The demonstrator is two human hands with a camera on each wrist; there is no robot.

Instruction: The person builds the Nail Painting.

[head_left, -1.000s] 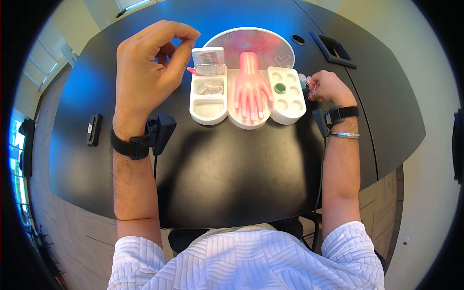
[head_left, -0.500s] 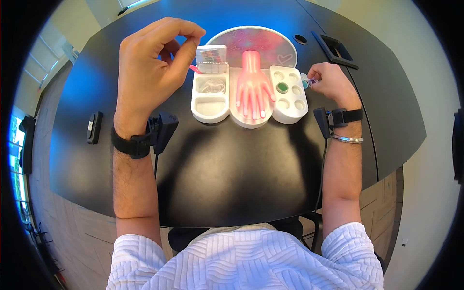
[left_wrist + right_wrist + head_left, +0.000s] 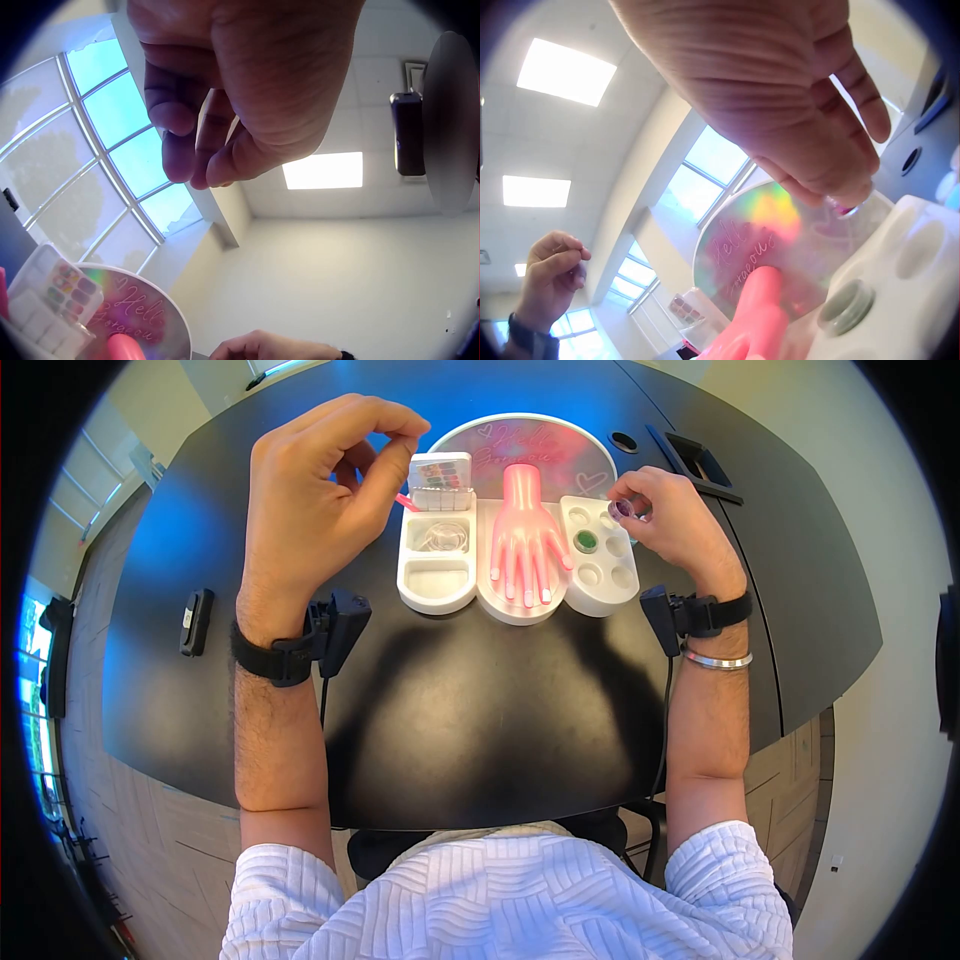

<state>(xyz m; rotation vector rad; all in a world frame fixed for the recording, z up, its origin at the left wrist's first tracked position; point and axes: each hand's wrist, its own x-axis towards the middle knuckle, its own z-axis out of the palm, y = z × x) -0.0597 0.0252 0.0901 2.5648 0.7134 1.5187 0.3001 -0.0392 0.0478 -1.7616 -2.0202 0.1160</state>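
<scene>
Evidently, the right hand (image 3: 675, 520) pinched a small jar (image 3: 622, 509) at the white tray's (image 3: 600, 602) far right; a skewed release could have tipped it. The left hand (image 3: 305, 500) curled loosely, seemingly empty.

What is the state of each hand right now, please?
Left hand: open, fingers loosely curled, no held thing visible.
Right hand: closed, pinching a small round purplish container.
</scene>
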